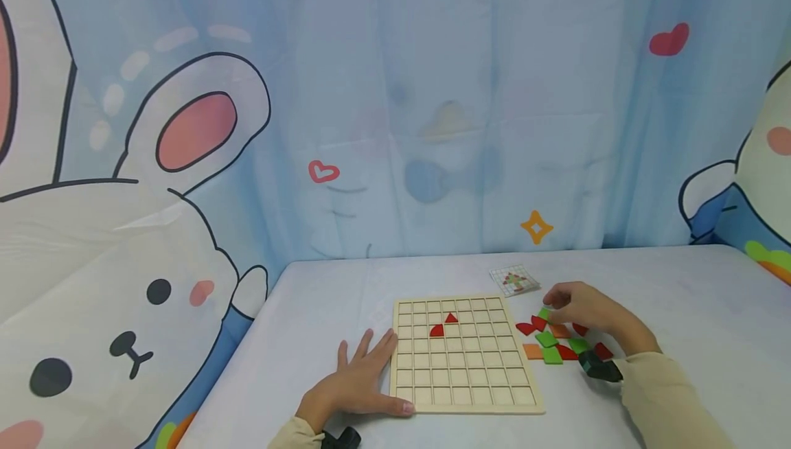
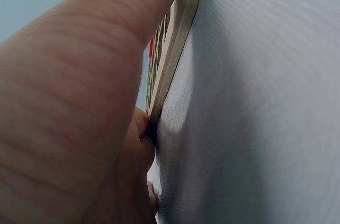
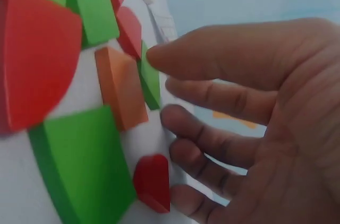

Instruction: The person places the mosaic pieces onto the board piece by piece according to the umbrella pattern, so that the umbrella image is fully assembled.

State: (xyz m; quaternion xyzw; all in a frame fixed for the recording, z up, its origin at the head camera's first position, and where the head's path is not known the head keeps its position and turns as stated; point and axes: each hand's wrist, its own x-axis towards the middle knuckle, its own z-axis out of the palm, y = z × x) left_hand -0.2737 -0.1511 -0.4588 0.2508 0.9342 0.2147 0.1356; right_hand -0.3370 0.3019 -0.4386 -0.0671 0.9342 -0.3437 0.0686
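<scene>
My left hand steadies the wooden grid board, fingers spread along its left edge and thumb at the near left corner. In the left wrist view the thumb lies across the board's rim. Two red pieces sit in the board's cells: a triangle and a quarter-round piece. Over the far end of the loose pieces hovers my right hand, thumb and fingers apart around a green piece. Its thumb tip overlaps that green piece in the right wrist view, with the other fingers loosely bent.
Loose red, green and orange pieces lie to the board's right, among them an orange one and a green square. A pattern card lies behind the board. A printed curtain hangs behind the white table.
</scene>
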